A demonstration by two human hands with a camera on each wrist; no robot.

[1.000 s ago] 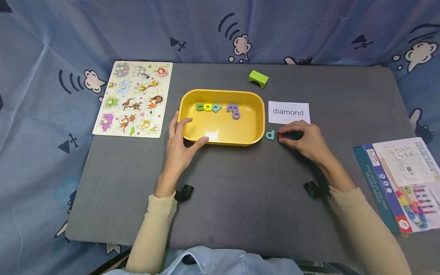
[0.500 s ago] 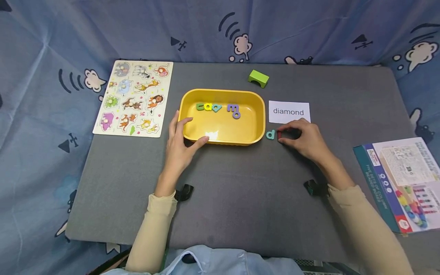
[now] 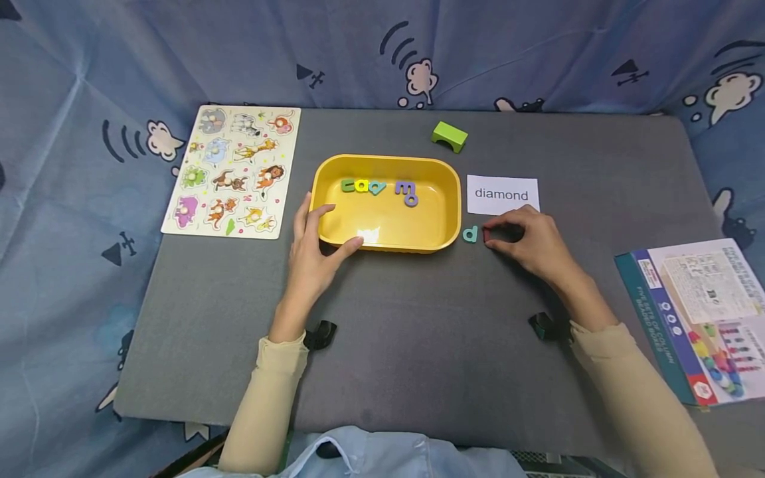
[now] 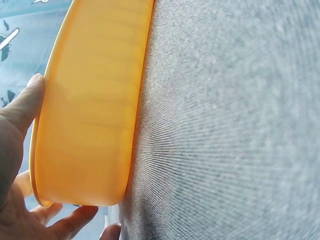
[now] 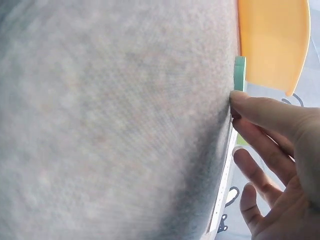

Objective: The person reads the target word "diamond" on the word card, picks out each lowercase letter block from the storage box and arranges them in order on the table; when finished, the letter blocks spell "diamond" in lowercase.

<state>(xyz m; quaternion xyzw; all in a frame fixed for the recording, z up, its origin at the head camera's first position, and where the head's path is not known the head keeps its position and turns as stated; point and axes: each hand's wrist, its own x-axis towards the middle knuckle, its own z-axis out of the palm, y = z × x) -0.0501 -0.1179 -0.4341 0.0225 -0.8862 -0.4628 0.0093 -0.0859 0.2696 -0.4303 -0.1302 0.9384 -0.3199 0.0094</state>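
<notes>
My right hand [image 3: 540, 247] pinches red piece [image 3: 487, 234] just beside teal d [image 3: 470, 234], near diamond card [image 3: 502, 195]; my left hand [image 3: 311, 262] grips yellow tray [image 3: 412, 229]

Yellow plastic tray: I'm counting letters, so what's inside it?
Inside the yellow plastic tray, I see a green letter, yellow letter, light-blue letter, purple m and purple o. Anything directly beneath them is covered.

- My sleeves [image 3: 261, 405]: long, plain beige, slightly wrinkled
- My wrist cameras [image 3: 323, 335]: small, black, one per wrist
- My garment [image 3: 382, 458]: light blue, stitched
</notes>
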